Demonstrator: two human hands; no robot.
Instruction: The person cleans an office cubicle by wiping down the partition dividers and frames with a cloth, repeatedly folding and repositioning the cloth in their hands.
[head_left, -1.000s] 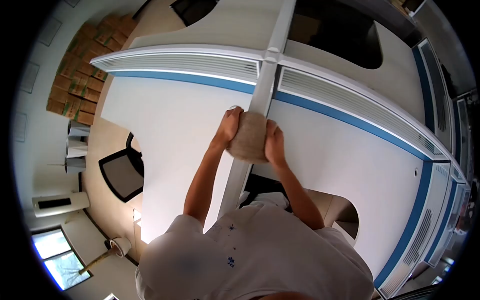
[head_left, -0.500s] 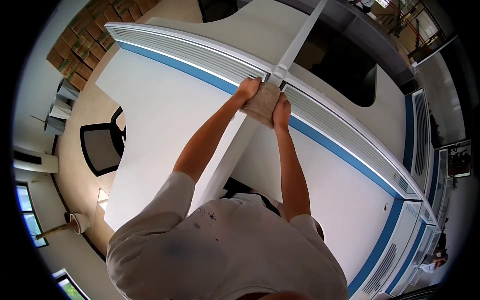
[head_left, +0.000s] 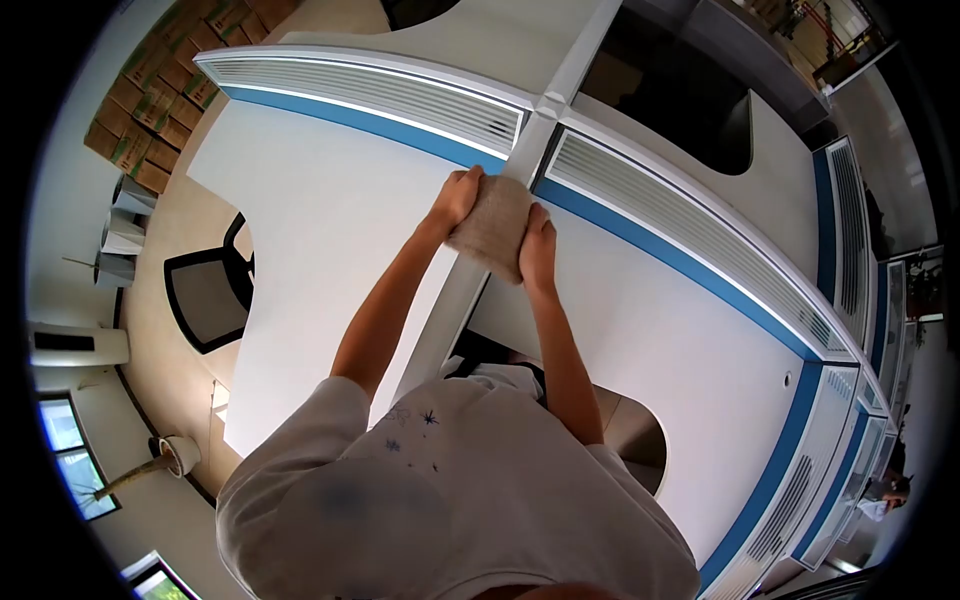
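A beige-brown cloth (head_left: 492, 226), folded into a pad, is stretched between my two hands. My left hand (head_left: 458, 200) grips its left edge, fingers closed at the upper corner. On the opposite edge my right hand (head_left: 538, 246) is closed round the cloth. The cloth lies over the top of the low white divider (head_left: 441, 325) that runs between two desks toward me. Just beyond it is the junction with the taller slatted partition (head_left: 370, 92). The undersides of the cloth and the fingertips are hidden.
White desktops lie left (head_left: 310, 220) and right (head_left: 640, 330) of the divider. A black mesh chair (head_left: 208, 295) stands at the left desk. Stacked cartons (head_left: 160, 100) are at the far left, a potted plant (head_left: 180, 456) at lower left. Another slatted partition (head_left: 690, 235) runs along the right desk.
Both hands have drawn the cloth back toward me along the divider, away from the partition junction, which is now uncovered. Both hands still hold the cloth.
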